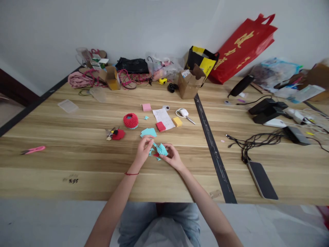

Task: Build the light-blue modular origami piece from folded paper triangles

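My right hand [174, 157] holds a turquoise model of interlocked folded-paper pieces [161, 149], its fingers wrapped round the right side. At the model's upper left, my left hand [144, 149] pinches a narrow turquoise folded-paper piece [154, 144], whose far end meets or nearly meets the model. Small loose turquoise pieces [151, 151] and a bit of red paper lie between the hands. Just beyond my left fingertips is a stack of turquoise paper [148, 132]. A round red folded-paper model [131, 120] with an open top stands farther left.
Red [161, 126], yellow [177, 121] and pink paper pads [146, 107] lie ahead, beside a written sheet [166, 116] and white-handled scissors [185, 114]. Pink snips [33, 150] are far left. Cables [250, 142] and a phone [262, 180] lie right; a cardboard box [190, 84] stands behind.
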`<state>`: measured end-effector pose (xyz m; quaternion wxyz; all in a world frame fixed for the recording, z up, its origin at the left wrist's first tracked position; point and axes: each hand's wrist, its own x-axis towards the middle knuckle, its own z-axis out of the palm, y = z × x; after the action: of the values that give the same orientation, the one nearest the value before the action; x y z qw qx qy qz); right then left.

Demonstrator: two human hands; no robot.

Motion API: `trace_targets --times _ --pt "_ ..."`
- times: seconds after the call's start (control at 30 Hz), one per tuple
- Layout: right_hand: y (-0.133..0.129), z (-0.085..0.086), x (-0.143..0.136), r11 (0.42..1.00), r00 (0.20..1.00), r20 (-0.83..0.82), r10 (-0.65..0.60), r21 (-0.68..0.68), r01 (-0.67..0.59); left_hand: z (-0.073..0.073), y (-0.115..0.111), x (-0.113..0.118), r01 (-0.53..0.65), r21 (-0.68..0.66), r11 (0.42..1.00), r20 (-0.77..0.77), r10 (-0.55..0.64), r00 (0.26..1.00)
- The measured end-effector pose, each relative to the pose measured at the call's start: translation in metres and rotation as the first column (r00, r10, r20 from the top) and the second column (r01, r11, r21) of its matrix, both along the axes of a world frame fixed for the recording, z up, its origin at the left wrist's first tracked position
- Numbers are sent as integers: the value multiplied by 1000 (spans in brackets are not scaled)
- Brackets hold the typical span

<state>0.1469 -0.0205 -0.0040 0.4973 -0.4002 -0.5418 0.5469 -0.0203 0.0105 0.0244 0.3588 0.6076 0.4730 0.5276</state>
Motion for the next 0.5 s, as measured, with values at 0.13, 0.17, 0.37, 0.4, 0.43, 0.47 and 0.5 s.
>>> trace_targets --times 0.13,0.17,0.37,0.4,0.43,0.47,0.5 --pt "0 -1 0 1000 1000 11 3 -8 -3 0 0 -1 -8 -25 1000 -23 7 1000" --pt "-1 -1 1 1000 1000 15 4 -6 -4 1 -1 0 3 -21 1000 -29 -4 1000" --pt "0 -2 1 992 990 131 -49 119 34 1 -4 3 92 24 996 -99 -89 991" --pt "0 -2 1 985 984 163 -69 165 42 1 -5 4 108 32 994 -124 -104 987" --pt "0 -1 1 976 977 192 -89 212 48 2 -5 4 125 41 991 -151 -117 982" --pt "1 1 1 967 971 215 -102 251 46 2 -5 5 139 50 989 -178 -128 976" --pt "1 3 1 960 965 239 -108 277 39 2 -6 5 149 60 987 -206 -134 969"
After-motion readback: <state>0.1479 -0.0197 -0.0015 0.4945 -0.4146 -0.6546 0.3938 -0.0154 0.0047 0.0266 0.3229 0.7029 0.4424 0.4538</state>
